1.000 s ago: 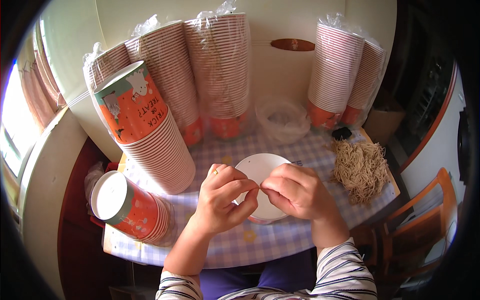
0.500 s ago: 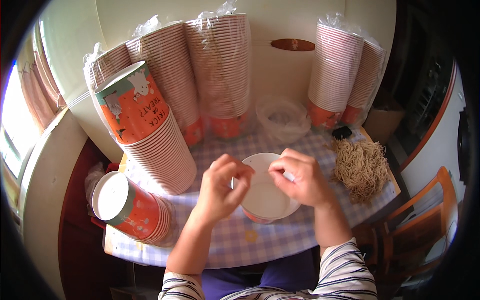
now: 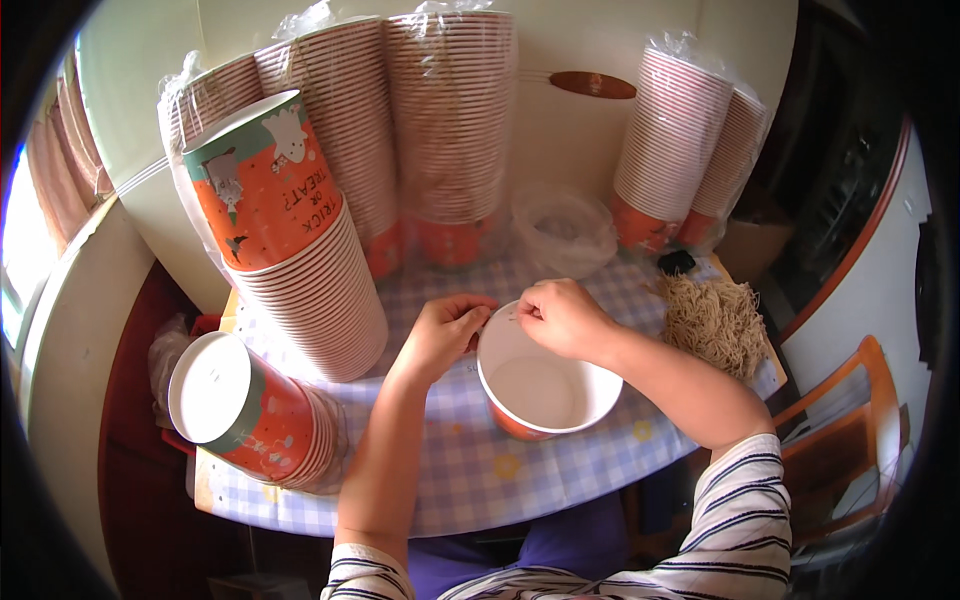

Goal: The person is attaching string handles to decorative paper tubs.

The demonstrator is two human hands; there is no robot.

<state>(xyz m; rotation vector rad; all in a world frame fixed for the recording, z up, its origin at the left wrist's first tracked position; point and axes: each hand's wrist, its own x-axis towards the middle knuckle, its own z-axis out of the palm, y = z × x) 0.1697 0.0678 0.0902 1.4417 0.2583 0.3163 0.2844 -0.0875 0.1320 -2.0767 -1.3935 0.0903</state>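
Note:
A white-lined paper bucket (image 3: pixel 545 392) with an orange outside stands open-end up on the table before me. My left hand (image 3: pixel 446 335) is just outside its left rim, thumb and fingers pinched together. Across the far part of the opening reaches my right hand (image 3: pixel 566 318), its fingertips closed at the inner wall near small dark marks below the rim. Whatever either pinch holds is too small or hidden to name. Right of the bucket lies a heap of beige cords (image 3: pixel 712 325), partly behind my right forearm.
At left stand a tall stack of orange paper buckets (image 3: pixel 305 290) and a shorter stack (image 3: pixel 265 410). Plastic-wrapped stacks (image 3: pixel 450 130) line the back, with more wrapped stacks (image 3: pixel 670 140) at back right. A clear plastic bag (image 3: pixel 565 230) lies between them. A wooden chair (image 3: pixel 840 430) is at right.
Both hands were raised over the bucket, facing each other. My right hand has moved left to the bucket's far-left wall, and my left hand has gone outside the rim.

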